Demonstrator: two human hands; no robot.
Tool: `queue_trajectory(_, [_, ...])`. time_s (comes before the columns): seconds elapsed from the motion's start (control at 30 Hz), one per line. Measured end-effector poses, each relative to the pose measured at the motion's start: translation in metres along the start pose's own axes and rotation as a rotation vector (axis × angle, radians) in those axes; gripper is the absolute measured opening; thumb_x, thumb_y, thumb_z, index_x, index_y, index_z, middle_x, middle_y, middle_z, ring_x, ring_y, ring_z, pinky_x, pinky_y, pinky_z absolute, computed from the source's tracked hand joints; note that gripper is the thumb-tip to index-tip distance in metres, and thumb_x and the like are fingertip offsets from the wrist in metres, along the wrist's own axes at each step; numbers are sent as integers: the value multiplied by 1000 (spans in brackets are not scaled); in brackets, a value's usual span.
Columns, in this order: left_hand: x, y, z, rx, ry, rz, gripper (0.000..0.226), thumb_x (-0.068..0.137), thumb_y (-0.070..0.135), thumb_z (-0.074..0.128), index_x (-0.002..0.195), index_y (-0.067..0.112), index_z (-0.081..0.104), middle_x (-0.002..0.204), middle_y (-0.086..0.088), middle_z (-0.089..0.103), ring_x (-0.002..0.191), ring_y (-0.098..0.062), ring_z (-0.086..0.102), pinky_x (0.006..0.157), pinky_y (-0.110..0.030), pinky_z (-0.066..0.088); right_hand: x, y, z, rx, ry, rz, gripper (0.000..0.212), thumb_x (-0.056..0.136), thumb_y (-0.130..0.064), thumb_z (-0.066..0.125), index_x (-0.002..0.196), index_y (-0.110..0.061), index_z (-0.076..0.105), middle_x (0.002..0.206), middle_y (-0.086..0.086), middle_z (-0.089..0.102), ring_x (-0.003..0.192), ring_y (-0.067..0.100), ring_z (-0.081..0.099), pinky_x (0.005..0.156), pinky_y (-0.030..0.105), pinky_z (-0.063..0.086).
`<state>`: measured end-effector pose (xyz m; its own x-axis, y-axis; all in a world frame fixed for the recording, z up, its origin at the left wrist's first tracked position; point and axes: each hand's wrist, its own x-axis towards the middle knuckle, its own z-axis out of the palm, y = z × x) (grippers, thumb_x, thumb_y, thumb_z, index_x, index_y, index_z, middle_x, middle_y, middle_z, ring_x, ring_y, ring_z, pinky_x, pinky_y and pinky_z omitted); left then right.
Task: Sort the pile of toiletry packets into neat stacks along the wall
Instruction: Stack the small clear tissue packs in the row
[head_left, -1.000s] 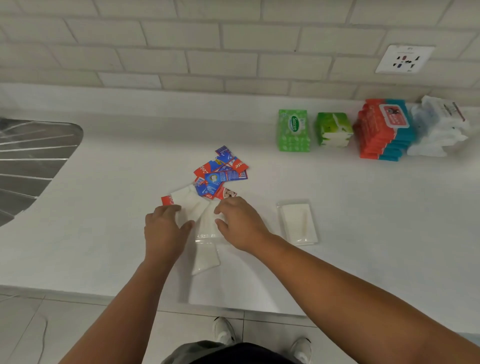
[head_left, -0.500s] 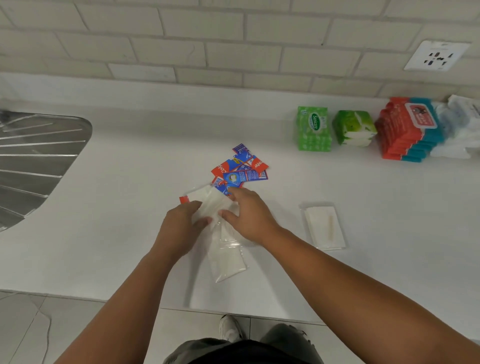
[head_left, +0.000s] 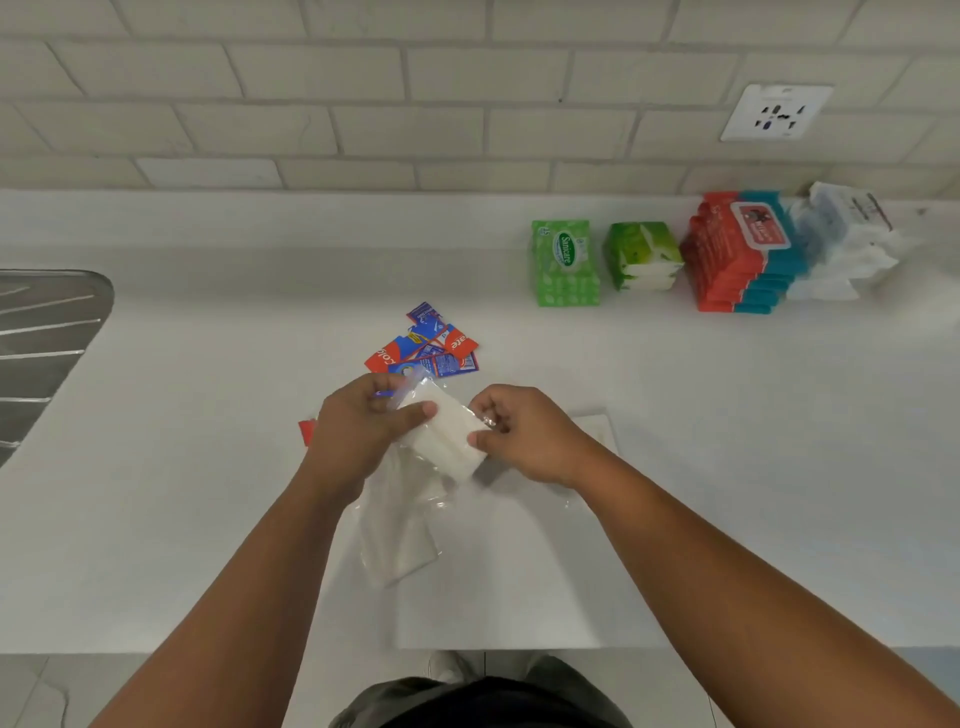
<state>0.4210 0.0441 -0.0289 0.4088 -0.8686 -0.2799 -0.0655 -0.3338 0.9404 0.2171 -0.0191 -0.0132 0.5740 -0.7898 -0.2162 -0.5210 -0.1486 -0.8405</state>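
1. One white packet (head_left: 441, 431) in a clear wrapper is held between both hands, over the middle of the white counter (head_left: 208, 415), well apart from the wall. It lies at a slant, its left end further from the person.
2. Left hand (head_left: 358, 431): fingers curled round the packet's left end, thumb pressed across its top face.
3. Right hand (head_left: 524, 434): thumb and fingers pinch the wrapper at the packet's right end.
4. Directly below the hands, nearer the person, more clear-wrapped white packets (head_left: 397, 545) lie flat on the counter, overlapping loosely.
5. Beside the right hand, the corner of another flat white packet (head_left: 597, 426) shows; the hand hides the rest.
6. Just beyond the hands sits a loose heap of red and blue toothpaste sachets (head_left: 426, 345). One red sachet corner (head_left: 306, 431) peeks out at the left hand's outer side.
7. Along the wall at the far right stand four groups in a row, from left to right: a stack of green wipe packs (head_left: 563, 262), a stack of green-and-white tissue packs (head_left: 644, 254), a taller stack of red-and-teal packs (head_left: 737, 254), and a looser stack of white packs (head_left: 847, 239) touching it.
8. At the left edge, the ribbed metal drainboard of a sink (head_left: 41, 338) is set into the counter.
9. Behind everything is a pale tiled wall (head_left: 363, 104) with a white socket (head_left: 776, 111) above the stacks.
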Motion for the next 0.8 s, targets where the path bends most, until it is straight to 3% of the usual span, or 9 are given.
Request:
queue_trajectory(0.13, [-4, 5, 41, 30, -11, 28, 47, 63, 43, 90, 103, 27, 72, 103, 3, 76, 94, -21, 73, 82, -41, 61, -18, 17, -15, 20, -11, 46, 12, 87, -15, 70, 89, -5, 65, 79, 19, 63, 66, 16, 50, 64, 30, 38])
queue_trajectory(0.27, [-12, -3, 91, 2, -5, -33, 36, 84, 35, 81, 113, 17, 68, 93, -4, 77, 78, -13, 73, 68, -29, 61, -31, 51, -37, 182, 177, 177, 17, 91, -17, 67, 76, -13, 60, 73, 8, 61, 65, 17, 52, 66, 33, 44])
queue_trajectory(0.37, [-21, -10, 119, -3, -64, -97, 15, 92, 21, 73, 103, 12, 72, 76, -3, 76, 63, -10, 70, 61, -23, 58, -37, 72, -52, 275, 305, 235, 19, 90, -16, 70, 73, -15, 61, 74, 11, 64, 67, 21, 57, 68, 41, 50])
queue_trajectory(0.47, [-30, -14, 139, -36, -101, -84, 7, 92, 8, 70, 89, 11, 75, 69, -6, 74, 59, -12, 67, 60, -23, 59, -42, 86, -63, 200, 343, 248, 26, 90, -23, 68, 76, -3, 59, 74, 18, 61, 68, 30, 60, 73, 46, 55])
queue_trajectory(0.57, [-34, -16, 154, -3, -100, -85, 9, 91, 8, 71, 84, 10, 76, 66, -7, 72, 56, -12, 65, 60, -23, 59, -49, 101, -71, 24, 392, 254, 29, 91, -28, 64, 73, -5, 60, 63, -1, 55, 59, 15, 51, 62, 30, 45])
queue_trajectory(0.63, [-33, -19, 160, 44, -94, -93, 9, 89, 14, 74, 81, 13, 78, 66, -7, 73, 56, -12, 65, 60, -24, 59, -52, 108, -75, -46, 417, 266, 23, 90, -29, 66, 74, -13, 63, 63, -8, 58, 60, 9, 54, 59, 22, 43])
queue_trajectory(0.8, [-28, -30, 169, 282, -27, -56, 13, 88, 27, 76, 75, 24, 77, 64, 5, 73, 52, -5, 63, 58, -25, 54, -53, 120, -79, -113, 363, 285, 24, 89, -29, 69, 77, -9, 65, 73, -1, 67, 72, 17, 64, 71, 32, 54])
